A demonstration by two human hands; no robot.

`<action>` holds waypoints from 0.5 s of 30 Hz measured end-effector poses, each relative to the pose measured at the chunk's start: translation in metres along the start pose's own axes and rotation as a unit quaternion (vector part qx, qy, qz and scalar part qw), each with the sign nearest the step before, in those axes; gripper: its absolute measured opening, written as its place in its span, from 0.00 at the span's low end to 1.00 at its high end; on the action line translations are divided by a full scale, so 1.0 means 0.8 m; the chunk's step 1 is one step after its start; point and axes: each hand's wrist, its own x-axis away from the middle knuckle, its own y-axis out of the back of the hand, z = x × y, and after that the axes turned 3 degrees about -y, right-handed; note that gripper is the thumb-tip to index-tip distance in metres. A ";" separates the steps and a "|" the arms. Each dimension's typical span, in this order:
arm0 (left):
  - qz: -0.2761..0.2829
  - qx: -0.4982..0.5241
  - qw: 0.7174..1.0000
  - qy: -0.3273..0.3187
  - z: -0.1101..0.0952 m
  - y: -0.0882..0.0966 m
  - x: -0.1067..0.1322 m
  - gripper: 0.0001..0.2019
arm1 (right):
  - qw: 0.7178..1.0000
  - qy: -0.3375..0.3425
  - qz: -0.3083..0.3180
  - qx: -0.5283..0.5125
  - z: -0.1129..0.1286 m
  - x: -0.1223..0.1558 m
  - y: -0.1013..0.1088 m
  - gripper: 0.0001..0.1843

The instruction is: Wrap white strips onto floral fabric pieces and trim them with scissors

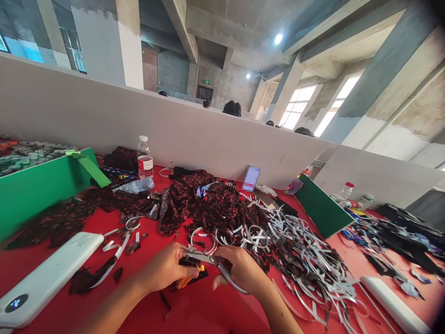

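Observation:
At the front middle of the red table, my right hand is closed around the handles of a pair of scissors. The blades point left toward my left hand, whose thumb and fingers pinch a small dark piece of fabric with orange on it. The blades lie across the top of this piece; whether they touch it I cannot tell. Just beyond my hands are a ring of white strip and a heap of dark red-patterned fabric.
Cut white strips pile up on the right. A white power bank lies on the left. A water bottle and a phone stand at the back. Green dividers flank the place, and a pale partition stands behind.

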 end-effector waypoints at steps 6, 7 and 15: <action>-0.005 0.003 1.000 -0.001 -0.001 -0.002 0.001 0.13 | 1.000 0.000 -0.014 -0.006 0.000 0.002 -0.004 0.24; -0.002 0.007 1.000 0.000 -0.001 -0.002 0.002 0.12 | 1.000 -0.001 -0.018 -0.006 0.000 0.002 -0.004 0.24; 0.017 0.060 0.998 0.017 0.010 0.005 -0.002 0.13 | 0.993 -0.076 -0.041 -0.078 -0.001 -0.006 0.003 0.24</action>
